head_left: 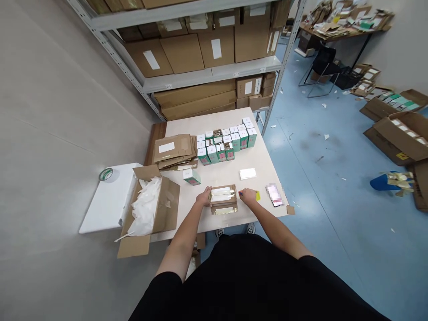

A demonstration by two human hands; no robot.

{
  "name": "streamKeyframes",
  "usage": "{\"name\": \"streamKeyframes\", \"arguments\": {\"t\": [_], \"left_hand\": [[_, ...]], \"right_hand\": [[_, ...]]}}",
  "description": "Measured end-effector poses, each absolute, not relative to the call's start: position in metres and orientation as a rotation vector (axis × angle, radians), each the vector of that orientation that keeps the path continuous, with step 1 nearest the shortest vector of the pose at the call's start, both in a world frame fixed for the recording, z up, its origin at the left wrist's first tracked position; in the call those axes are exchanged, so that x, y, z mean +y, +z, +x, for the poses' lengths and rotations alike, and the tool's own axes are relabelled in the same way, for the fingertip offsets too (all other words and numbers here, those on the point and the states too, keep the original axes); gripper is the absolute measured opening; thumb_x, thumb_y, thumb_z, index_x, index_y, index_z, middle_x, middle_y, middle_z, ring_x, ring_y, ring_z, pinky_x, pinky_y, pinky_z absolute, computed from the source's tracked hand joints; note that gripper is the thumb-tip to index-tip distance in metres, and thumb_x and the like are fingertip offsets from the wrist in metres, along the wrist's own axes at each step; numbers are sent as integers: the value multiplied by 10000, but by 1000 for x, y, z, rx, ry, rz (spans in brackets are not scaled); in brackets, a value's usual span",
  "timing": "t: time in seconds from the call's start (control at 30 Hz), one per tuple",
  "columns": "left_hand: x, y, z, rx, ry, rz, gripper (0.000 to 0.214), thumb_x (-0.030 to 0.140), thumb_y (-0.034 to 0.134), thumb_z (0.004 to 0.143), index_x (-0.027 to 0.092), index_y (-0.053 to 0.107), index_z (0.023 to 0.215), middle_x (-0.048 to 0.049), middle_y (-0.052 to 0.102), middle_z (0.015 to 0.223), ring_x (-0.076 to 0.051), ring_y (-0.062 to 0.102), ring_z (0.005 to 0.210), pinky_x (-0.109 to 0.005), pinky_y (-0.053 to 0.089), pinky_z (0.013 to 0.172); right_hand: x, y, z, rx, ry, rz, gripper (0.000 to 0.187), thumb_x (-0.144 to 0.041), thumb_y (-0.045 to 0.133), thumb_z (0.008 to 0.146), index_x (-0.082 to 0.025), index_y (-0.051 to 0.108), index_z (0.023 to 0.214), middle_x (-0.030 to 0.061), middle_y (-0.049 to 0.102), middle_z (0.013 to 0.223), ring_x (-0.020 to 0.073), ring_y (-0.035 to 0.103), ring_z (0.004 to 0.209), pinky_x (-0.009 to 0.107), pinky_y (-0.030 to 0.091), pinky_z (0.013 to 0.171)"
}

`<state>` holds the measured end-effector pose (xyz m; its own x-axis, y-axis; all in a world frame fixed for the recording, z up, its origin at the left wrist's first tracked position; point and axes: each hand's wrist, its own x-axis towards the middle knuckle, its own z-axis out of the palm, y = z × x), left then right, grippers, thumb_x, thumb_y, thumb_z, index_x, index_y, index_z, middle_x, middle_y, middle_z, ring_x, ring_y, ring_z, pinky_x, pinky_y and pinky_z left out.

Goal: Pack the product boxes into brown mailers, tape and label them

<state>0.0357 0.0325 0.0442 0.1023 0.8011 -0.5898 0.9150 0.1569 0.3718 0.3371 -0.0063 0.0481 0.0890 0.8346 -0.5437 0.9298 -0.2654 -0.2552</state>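
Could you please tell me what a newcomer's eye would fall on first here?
Probably the cluster of white-topped green boxes toward the back of the table. The open carton of white wrapping at the table's left edge stands out, as does the cardboard box near the front, between the left hand and right hand.

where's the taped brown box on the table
Head view, centre: the brown box sits near the table's front edge, between your left hand, touching it, and your right hand.
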Motion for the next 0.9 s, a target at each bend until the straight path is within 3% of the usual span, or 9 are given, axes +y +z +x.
{"name": "streamKeyframes", "arguments": {"t": [0.13, 0.3, 0.37, 0.5, 0.67, 0.77, 0.83, 0.9], "left_hand": [[33, 43, 35, 1654, -324, 1727, 1315, 189, 945, 460, 344, 307, 1600, -111, 170, 1729, -351, 506, 1414, -360, 467, 1042], [35, 42, 35, 1661, -230, 1684, 1228, 173, 942, 494, 319, 367, 1569, -127, 229, 1712, -331, 506, 1417, -331, 459, 1026], [35, 43, 35, 1658, -243, 1675, 1241, 167, 945, 491, 321, 359, 1574, -133, 206, 1716, -323, 491, 1428, -323, 450, 1032], [34, 43, 32, 1604, -260, 1683, 1321, 152, 946, 470, 327, 290, 1603, -146, 155, 1726, -318, 459, 1449, -330, 436, 1053], [32, 38, 27, 1501, -135, 1675, 1369, 313, 978, 483, 234, 233, 1628, -203, 151, 1717, -323, 312, 1542, -335, 399, 1127], [30, 31, 30, 1515, -61, 1615, 1227, 459, 893, 667, 207, 197, 1645, -169, 63, 1736, -323, 219, 1577, -366, 316, 1212], [25, 25, 34, 1587, 8, 1573, 926, 505, 696, 880, 240, 237, 1639, -110, 81, 1745, -291, 258, 1568, -377, 297, 1229], [19, 19, 38, 1655, 88, 1560, 669, 451, 494, 1007, 280, 296, 1622, -51, 131, 1744, -260, 344, 1531, -377, 331, 1213]], "right_hand": [[-30, 26, 359, 1675, -812, 2348, 363, -478, 575, 984, -184, 697, 1159, 173, 748, 1094, 305, 698, 1052, 360, 472, 873], [-51, 8, 383, 1659, -677, 2553, 426, -441, 485, 1025, -122, 643, 1259, 246, 671, 1259, 353, 591, 1258, 423, 389, 1041], [-53, 3, 388, 1597, -742, 2516, 390, -341, 504, 1009, -109, 620, 1300, 254, 652, 1304, 357, 576, 1288, 441, 388, 1050], [-49, 3, 389, 1406, -1014, 2367, 355, -203, 538, 942, -183, 645, 1280, 183, 704, 1252, 311, 657, 1186, 385, 478, 915], [-29, 22, 356, 1649, -1209, 2433, 393, -376, 463, 1027, -156, 642, 1299, 182, 723, 1223, 281, 681, 1150, 328, 488, 897], [-15, 30, 323, 1786, -1478, 2383, 444, -477, 462, 1037, -192, 601, 1347, 122, 731, 1231, 226, 684, 1138, 258, 482, 880], [-8, 31, 306, 1740, -1449, 2405, 435, -486, 470, 1037, -182, 586, 1324, 116, 737, 1201, 223, 693, 1095, 253, 479, 835], [-4, 29, 297, 1680, -1334, 2436, 382, -452, 487, 1035, -178, 572, 1288, 112, 741, 1163, 224, 696, 1054, 256, 467, 792]]}}
